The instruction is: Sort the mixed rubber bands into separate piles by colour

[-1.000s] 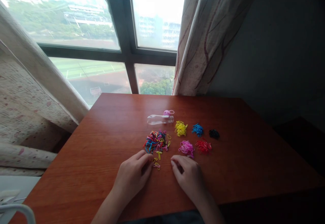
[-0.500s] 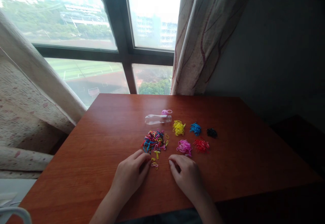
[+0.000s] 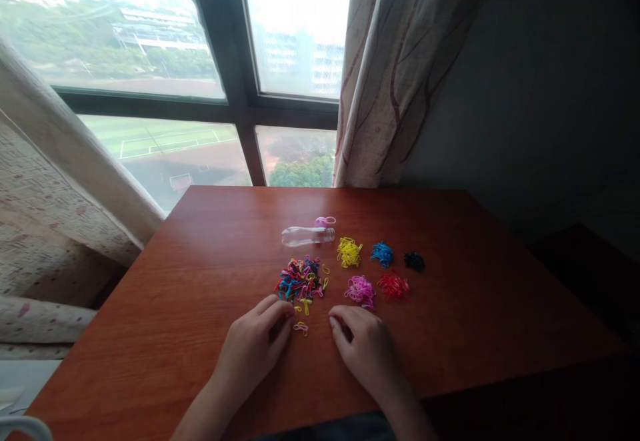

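Observation:
My left hand rests on the wooden table, fingers curled, tips touching loose rubber bands at the near edge of a mixed-colour pile of small rubber bands. My right hand lies beside it, fingers bent and pressed to the table just below a pink pile. Sorted piles lie beyond: yellow, blue, black, red. A clear small bottle lies on its side, its pink cap next to it.
A window with a dark frame stands behind the table. Curtains hang at the left and right. A dark wall is to the right. A white object shows at the bottom left corner.
Both hands stay by the loose bands with only slight finger movement. The view has drifted a little to the right, so everything sits slightly further left.

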The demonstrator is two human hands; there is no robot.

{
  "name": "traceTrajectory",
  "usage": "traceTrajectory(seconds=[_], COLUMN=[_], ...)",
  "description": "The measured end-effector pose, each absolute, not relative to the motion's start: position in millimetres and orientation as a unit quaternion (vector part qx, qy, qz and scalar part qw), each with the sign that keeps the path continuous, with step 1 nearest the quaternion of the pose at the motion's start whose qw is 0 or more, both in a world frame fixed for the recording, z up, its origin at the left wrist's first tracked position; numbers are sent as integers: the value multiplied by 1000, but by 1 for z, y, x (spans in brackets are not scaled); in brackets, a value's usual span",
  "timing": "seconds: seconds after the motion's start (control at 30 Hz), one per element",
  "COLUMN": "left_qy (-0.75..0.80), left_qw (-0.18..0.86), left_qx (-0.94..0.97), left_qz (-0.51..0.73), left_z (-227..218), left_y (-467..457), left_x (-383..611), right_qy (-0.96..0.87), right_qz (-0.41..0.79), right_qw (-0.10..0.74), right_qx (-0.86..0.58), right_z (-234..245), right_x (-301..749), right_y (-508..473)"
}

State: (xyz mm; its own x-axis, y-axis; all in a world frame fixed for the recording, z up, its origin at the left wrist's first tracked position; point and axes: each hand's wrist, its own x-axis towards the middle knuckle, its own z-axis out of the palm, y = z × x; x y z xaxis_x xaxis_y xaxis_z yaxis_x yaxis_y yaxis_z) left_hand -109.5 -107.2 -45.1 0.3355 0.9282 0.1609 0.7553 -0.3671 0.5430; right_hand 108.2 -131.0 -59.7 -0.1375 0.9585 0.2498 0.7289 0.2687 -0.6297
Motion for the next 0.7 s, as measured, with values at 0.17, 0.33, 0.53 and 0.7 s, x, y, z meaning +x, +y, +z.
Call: traceTrajectory(seconds=[0.17, 0.33, 0.53, 0.7], left_qy=[505, 496, 488, 493], left_qw=[158, 122, 118, 122], left_qx=[803, 832, 849, 849], left_qz=[273, 217, 165, 147], left_z=[-20, 7, -2, -7], left_y=[-85, -37, 4, 3], left_x=[-85, -37, 7, 2], right_qy=[-728, -724, -720, -721], right_qz=[199, 201, 197, 196], right_qw=[312, 316, 327, 330], right_qx=[-577, -579, -579, -577], right_z=[-58, -60, -62, -61], right_x=[108, 108, 108, 108], right_y=[-130, -131, -130, -130])
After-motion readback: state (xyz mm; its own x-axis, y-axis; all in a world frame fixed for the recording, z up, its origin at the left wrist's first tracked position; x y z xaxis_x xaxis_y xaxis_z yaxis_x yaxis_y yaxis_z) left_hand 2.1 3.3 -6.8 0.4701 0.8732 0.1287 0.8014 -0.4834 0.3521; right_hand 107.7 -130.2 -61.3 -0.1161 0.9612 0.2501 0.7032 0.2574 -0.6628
